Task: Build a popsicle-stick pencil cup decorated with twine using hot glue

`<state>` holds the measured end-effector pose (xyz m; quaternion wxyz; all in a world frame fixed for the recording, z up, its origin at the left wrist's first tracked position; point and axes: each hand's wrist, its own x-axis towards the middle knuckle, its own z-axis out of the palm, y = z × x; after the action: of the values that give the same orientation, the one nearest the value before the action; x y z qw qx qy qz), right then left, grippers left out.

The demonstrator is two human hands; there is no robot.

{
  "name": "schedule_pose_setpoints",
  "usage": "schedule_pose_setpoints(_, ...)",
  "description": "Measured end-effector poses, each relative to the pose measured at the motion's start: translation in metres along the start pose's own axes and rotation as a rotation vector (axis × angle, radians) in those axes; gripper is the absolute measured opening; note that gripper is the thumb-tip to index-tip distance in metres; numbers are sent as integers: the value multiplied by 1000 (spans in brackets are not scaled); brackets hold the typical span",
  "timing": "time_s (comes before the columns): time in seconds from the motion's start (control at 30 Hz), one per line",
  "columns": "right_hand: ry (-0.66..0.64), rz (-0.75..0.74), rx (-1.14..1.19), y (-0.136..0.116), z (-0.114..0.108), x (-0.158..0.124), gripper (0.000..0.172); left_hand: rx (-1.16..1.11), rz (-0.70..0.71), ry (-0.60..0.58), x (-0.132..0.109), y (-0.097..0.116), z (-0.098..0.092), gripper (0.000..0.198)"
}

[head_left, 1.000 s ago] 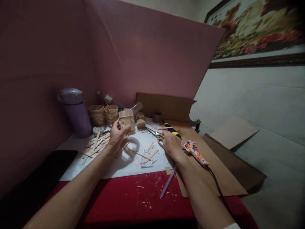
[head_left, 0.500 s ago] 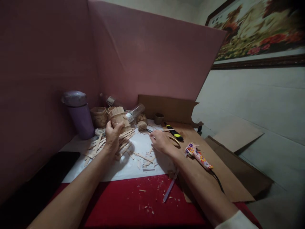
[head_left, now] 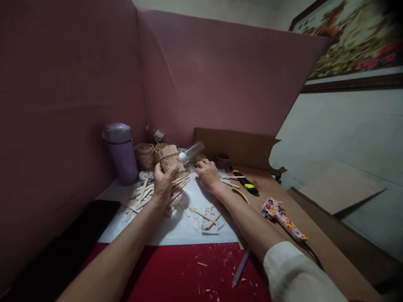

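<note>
L hand (head_left: 163, 183) pinches a pale, cup-shaped holder of upright wooden sticks w/ a raised band round it (head_left: 170, 154), thumb on the near face. Holder is tilted, just above the loose heap of pale, flat wooden sticks (head_left: 143, 197); can't tell if they touch. R hand (head_left: 208, 175) is bent downward w/ fingers curled, just this side of a brown, fibrous twine bundle (head_left: 200, 157); fingertips are hidden, so can't tell if it pinches anything.

Main risk IMO: too hard a thumb press could bow or pop a stick if the joins are weak (joins too small to check). Too loose a grip & the holder could slip onto the heap. Clear, ribbed plastic bottle (head_left: 192, 152) lies close behind; being round, it'd prob. roll if bumped.

R forearm is next to a gold, curved metal handle (head_left: 241, 193); an elbow swing could shove it. Floral-patterned, pistol-shaped glue gun (head_left: 285, 220) lies outboard, its black cord (head_left: 315, 256) by the white sleeve (head_left: 294, 268): poss. snag, & a burn if the tip's hot (can't tell).
</note>
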<state>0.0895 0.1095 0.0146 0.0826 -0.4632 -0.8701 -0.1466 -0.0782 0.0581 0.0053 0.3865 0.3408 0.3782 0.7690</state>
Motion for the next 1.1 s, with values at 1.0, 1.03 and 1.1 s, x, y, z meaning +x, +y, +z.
schedule_pose_setpoints(1.0,241,248,903,-11,-45,-39,7,-85,-245,-141,-18,6,10,50)
schedule_pose_setpoints(1.03,282,266,1096,-13,-46,-48,4,-80,-266,-176,-22,7,12,52)
schedule_pose_setpoints(1.1,332,296,1367,-17,-47,-65,9,-50,-309,-255,-31,9,15,56)
